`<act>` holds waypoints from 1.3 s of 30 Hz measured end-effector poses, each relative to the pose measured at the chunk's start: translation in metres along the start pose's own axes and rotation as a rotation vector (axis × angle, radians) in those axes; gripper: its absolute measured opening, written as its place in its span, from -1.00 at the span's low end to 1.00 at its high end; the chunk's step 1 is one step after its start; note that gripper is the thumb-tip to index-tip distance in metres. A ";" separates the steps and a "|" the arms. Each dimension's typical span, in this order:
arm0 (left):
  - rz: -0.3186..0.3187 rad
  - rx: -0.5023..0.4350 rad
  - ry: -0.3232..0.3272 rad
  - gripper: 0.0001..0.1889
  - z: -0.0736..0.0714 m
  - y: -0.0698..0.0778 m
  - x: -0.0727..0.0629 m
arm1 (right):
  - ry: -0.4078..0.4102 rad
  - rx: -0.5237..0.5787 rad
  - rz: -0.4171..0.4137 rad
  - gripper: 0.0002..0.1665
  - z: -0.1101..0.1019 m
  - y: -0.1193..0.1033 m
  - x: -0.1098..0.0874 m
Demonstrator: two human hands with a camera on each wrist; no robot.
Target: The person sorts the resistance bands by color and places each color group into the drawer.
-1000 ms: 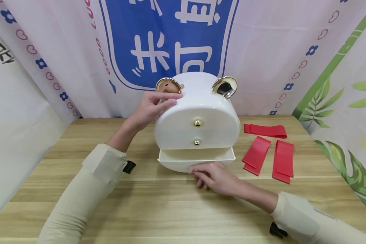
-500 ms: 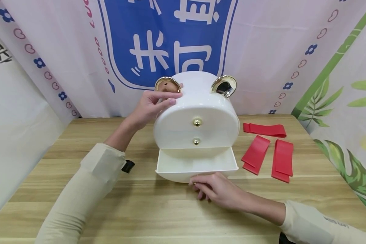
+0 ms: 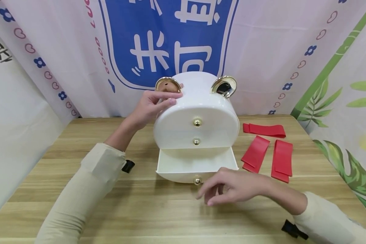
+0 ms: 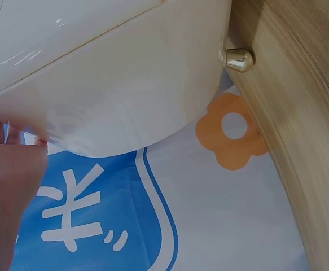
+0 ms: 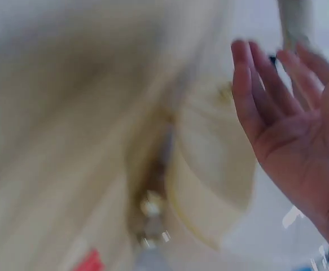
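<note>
A white rounded storage box (image 3: 198, 88) with gold-rimmed ears stands on the wooden table. Its lowest drawer (image 3: 195, 161) is pulled out, and its inside shows bare. My left hand (image 3: 152, 106) rests on the box's upper left, index finger and thumb extended over the top beside the left ear (image 3: 167, 84); another fingertip shows behind that ear. In the left wrist view, the hand lies against the box's side (image 4: 113, 84). My right hand (image 3: 231, 186) holds nothing, fingers loosely bent, just right of the drawer's gold knob (image 3: 197, 180). The right wrist view is blurred.
Three folded red strips (image 3: 263, 130) lie right of the box. Two more gold knobs (image 3: 197, 122) sit on the front above the drawer. A printed curtain (image 3: 262, 51) hangs right behind the table (image 3: 109, 203).
The lowest drawer has come farther out toward me, with my right hand at its knob. That hand has since let go and moved right. My left hand has stayed put.
</note>
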State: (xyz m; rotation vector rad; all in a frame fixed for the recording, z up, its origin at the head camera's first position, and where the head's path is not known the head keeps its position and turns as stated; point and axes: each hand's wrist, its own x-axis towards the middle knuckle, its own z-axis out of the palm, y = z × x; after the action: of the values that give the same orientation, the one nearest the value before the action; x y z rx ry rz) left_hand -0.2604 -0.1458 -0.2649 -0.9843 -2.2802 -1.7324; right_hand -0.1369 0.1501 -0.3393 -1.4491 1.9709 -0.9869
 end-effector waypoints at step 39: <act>-0.034 -0.002 -0.010 -0.72 0.000 0.002 -0.001 | 0.590 -0.327 0.867 -0.58 -0.115 0.135 -0.107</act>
State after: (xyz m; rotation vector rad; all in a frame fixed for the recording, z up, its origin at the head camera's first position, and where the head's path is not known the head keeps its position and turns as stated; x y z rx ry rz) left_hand -0.2587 -0.1464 -0.2638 -0.9617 -2.3150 -1.7473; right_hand -0.2692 0.3044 -0.3774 -0.2785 2.8852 -0.7293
